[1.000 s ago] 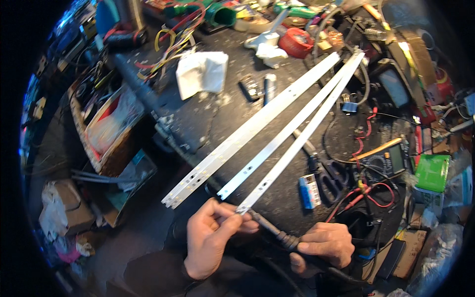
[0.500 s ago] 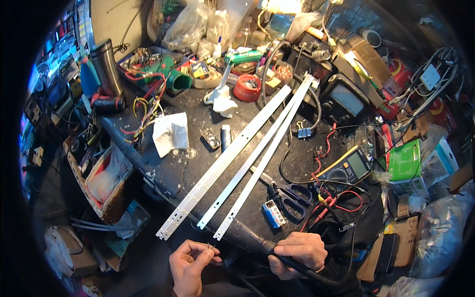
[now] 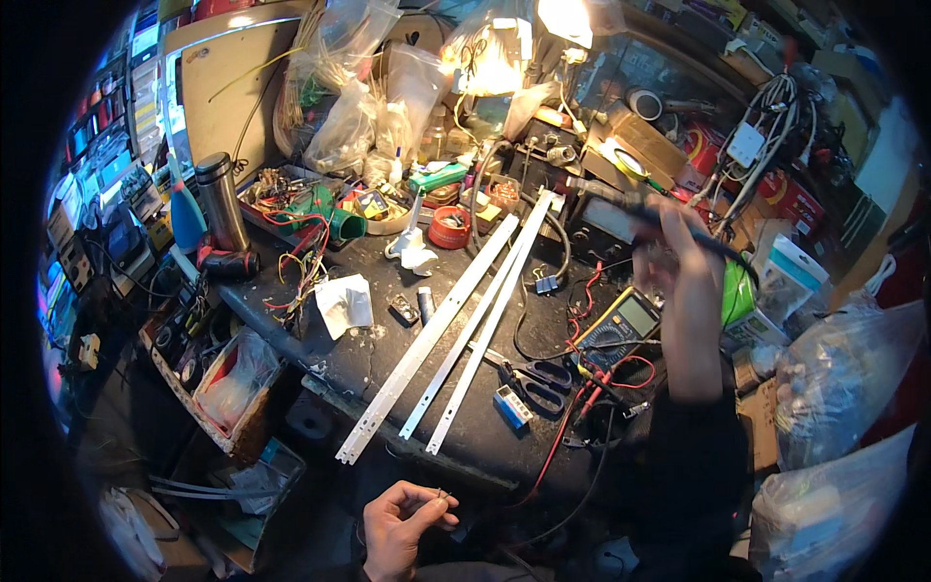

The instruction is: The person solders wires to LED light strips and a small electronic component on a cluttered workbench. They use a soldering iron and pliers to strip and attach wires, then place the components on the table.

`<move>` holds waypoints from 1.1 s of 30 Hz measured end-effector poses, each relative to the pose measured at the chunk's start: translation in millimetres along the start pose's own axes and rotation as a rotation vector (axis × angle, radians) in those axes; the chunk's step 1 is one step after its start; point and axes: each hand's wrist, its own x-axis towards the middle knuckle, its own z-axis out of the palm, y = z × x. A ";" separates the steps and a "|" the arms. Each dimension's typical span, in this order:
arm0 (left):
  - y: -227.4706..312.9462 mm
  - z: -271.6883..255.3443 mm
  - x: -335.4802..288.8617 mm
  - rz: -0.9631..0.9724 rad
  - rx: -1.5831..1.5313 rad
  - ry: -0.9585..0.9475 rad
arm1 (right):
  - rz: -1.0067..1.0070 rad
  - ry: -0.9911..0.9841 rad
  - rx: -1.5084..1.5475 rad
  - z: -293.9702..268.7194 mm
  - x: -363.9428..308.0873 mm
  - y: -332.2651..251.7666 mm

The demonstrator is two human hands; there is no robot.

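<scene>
My left hand [image 3: 396,529] is at the lower edge, below the bench front. Its thumb and fingers pinch something tiny and thin that I cannot make out. My right hand [image 3: 684,267], smeared by motion, is raised over the bench's right side. It grips a dark tube-shaped handpiece [image 3: 725,248], whose far end is at the black analog meter [image 3: 601,215]. Between the hands, white LED strips lie slantwise: a wider one [image 3: 427,339] on the left and narrow ones [image 3: 490,335] beside it. Their near ends jut past the bench edge.
Right of the strips lie scissors [image 3: 543,385], a small blue-and-white box [image 3: 512,407] and a yellow-edged multimeter [image 3: 626,325] with red leads. A red round tub [image 3: 449,227], white paper [image 3: 343,303] and a steel flask [image 3: 223,206] stand farther back. A lit lamp [image 3: 565,21] hangs above.
My right hand has lifted the handpiece from the bench's front edge up and away to the back right. My left hand keeps its pinch. The whole view has shifted.
</scene>
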 end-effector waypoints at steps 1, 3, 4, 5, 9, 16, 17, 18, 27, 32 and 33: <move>0.1 -0.3 -1.7 -0.005 -0.008 -0.016 | -0.036 0.077 -0.064 1.2 28.7 11.7; 2.9 -4.3 -4.9 -0.022 -0.002 -0.050 | -0.005 0.258 -0.223 6.1 87.7 43.1; 4.8 -7.2 -5.8 -0.026 -0.002 -0.063 | -0.049 0.311 -0.276 9.0 111.5 62.9; 6.5 -9.7 -7.3 -0.019 0.004 -0.058 | -0.088 0.327 -0.464 8.5 134.1 80.9; 15.3 -24.8 -11.4 -0.011 -0.022 -0.013 | 0.040 0.196 -0.445 10.4 208.8 151.2; 16.6 -40.9 -2.7 0.000 -0.126 0.089 | -0.039 0.153 -0.382 10.7 257.3 220.7; 15.9 -41.5 -0.8 0.003 -0.142 0.086 | -0.005 0.130 -0.353 11.0 260.5 226.2; 15.2 -41.9 0.9 -0.010 -0.140 0.089 | 0.006 0.130 -0.358 10.5 263.4 231.6; 13.0 -43.0 5.2 -0.045 -0.143 0.107 | 0.172 0.043 -0.301 6.7 283.9 275.2; 14.9 -43.1 -0.9 -0.021 -0.126 0.116 | 0.220 0.093 -0.136 15.1 285.4 291.2; 15.9 -42.5 -2.2 -0.013 -0.126 0.122 | 0.220 0.104 -0.085 15.0 285.0 295.4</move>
